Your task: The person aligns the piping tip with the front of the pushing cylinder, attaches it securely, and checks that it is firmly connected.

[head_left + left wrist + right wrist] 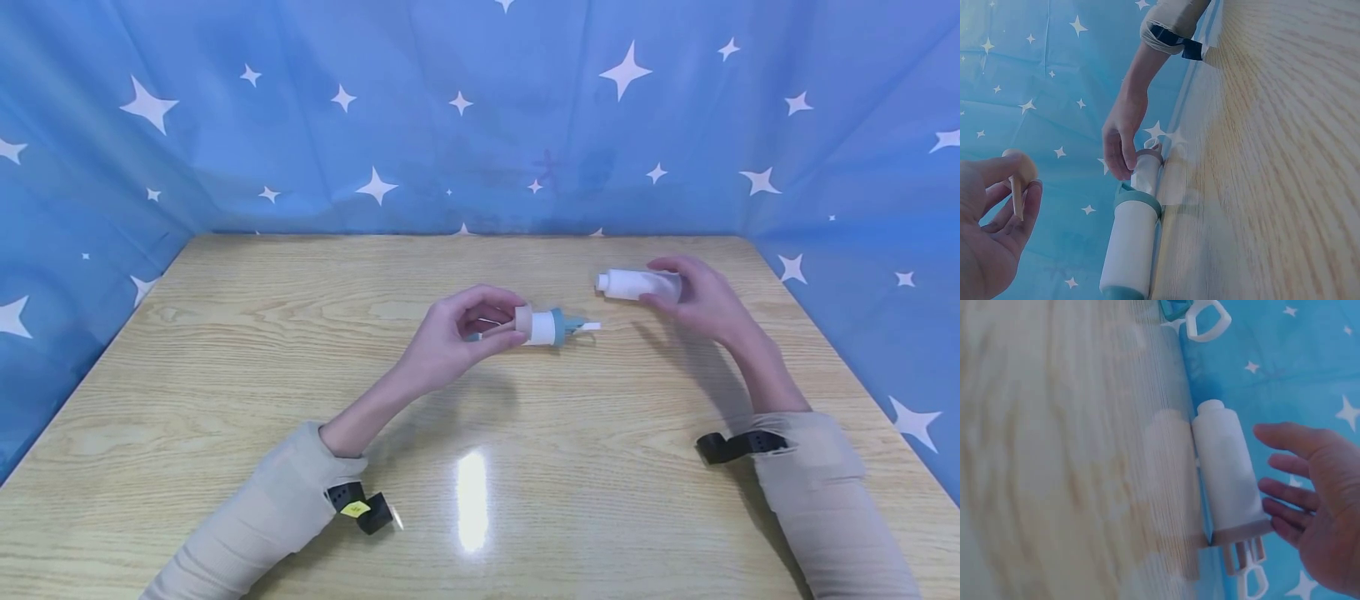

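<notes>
A pale wood-grain tabletop (pixel 225 358) with rounded far corners stretched wide, a bright strip of reflected light (pixel 472 500) gleaming near its front. Two bottles lay on their sides upon it: a teal-collared white bottle (pixel 542 328) just beyond the middle, and, farther back and to the right, a brown-collared white bottle (pixel 630 284), its narrow neck pointing left.

On the table (pixel 225 375), a near bottle (pixel 543 329) is laid on its side around the middle. A far bottle (pixel 633 284), also laid flat, is placed behind it and to the right. A cap (pixel 523 320) is held by the left hand (pixel 453 337) above the near bottle. The far bottle's right end is flanked by the right hand (pixel 701 298). The table is bordered behind and on both sides by a curtain (pixel 450 142).
</notes>
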### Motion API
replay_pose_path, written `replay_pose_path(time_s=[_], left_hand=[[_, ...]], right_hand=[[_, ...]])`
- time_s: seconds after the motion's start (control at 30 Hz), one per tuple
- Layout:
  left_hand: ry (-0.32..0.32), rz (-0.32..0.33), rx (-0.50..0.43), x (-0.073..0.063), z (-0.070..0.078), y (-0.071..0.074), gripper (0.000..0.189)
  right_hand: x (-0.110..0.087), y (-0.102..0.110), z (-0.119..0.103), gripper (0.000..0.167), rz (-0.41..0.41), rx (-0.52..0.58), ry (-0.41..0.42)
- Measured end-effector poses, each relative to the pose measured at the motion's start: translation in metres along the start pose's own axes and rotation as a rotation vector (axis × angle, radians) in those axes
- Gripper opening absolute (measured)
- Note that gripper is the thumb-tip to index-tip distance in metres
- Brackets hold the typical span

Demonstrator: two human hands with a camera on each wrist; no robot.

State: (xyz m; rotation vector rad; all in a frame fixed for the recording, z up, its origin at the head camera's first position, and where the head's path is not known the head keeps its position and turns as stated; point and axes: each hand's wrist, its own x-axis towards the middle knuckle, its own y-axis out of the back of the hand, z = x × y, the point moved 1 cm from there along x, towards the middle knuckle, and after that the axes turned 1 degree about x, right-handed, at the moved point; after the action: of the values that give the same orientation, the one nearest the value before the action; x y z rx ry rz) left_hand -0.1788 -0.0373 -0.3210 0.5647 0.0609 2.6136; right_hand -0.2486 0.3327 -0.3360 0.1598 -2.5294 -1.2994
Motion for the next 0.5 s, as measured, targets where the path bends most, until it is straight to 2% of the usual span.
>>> replay_pose_path(time_s=[0.5], left_hand=[[-0.006,0.005,0.010,-0.0003,0.0004,0.0006,0.031]], right_hand=[[-0.0039,0.0047,0.0106,0.050,-0.012,-0.037,-0.036]])
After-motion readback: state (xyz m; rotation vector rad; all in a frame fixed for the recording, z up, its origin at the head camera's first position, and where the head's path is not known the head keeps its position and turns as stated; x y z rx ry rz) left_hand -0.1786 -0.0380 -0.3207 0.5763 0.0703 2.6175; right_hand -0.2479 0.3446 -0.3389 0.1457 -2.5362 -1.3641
